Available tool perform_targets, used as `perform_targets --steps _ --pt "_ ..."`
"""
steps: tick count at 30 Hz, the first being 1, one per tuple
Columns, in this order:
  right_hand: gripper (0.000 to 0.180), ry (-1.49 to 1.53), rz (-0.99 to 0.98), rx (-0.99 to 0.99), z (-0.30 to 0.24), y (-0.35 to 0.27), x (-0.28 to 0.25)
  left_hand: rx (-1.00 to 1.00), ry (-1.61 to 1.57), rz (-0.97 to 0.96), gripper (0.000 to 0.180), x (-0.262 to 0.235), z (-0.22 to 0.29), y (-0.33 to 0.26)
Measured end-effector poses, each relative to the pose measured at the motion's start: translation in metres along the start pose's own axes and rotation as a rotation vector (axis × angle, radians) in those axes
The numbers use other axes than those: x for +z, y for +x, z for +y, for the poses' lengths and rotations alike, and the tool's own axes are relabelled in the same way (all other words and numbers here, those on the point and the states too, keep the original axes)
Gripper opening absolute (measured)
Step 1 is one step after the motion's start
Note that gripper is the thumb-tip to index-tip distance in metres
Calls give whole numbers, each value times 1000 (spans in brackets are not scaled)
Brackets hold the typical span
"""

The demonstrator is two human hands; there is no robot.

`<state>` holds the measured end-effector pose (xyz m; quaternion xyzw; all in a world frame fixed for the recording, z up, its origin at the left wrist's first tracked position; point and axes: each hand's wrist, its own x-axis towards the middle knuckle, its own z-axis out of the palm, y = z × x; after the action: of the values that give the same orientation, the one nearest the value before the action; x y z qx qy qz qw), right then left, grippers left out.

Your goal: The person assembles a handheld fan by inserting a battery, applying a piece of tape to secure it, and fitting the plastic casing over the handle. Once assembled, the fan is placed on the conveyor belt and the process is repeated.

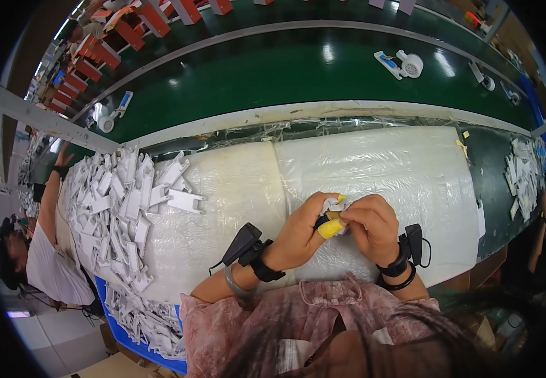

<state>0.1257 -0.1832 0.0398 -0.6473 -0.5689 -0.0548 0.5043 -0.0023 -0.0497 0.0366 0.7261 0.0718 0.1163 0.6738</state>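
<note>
Over the film-covered padding [380, 170] in front of me, both hands meet at a small white plastic part [331, 204]. My left hand [304, 233] grips it between thumb and finger, with yellow covers on those fingertips. From the other side, my right hand [374, 227] pinches at the same part with its fingers closed together. A small dark and tan piece shows between the fingertips, too covered to name. Most of the held part is hidden by the fingers.
A heap of white plastic pieces [119, 201] lies left; more fill a blue bin [178, 364] below it. Beyond a raised rail, a green conveyor belt [254, 72] carries small white fans [409, 64]. Another white pile [522, 179] lies right. A co-worker [56, 258] reaches in at left.
</note>
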Motion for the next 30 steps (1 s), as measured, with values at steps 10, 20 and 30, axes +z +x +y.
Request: perform_targets --steps 10,20,30 --pt "31 -37 4 -43 0 1 -1 172 196 23 39 -2 -4 2" --pt "29 -46 4 -48 0 0 0 165 182 29 38 -2 -3 2" --pt "28 -44 -16 -57 -3 -2 0 170 192 85 38 -1 -6 0"
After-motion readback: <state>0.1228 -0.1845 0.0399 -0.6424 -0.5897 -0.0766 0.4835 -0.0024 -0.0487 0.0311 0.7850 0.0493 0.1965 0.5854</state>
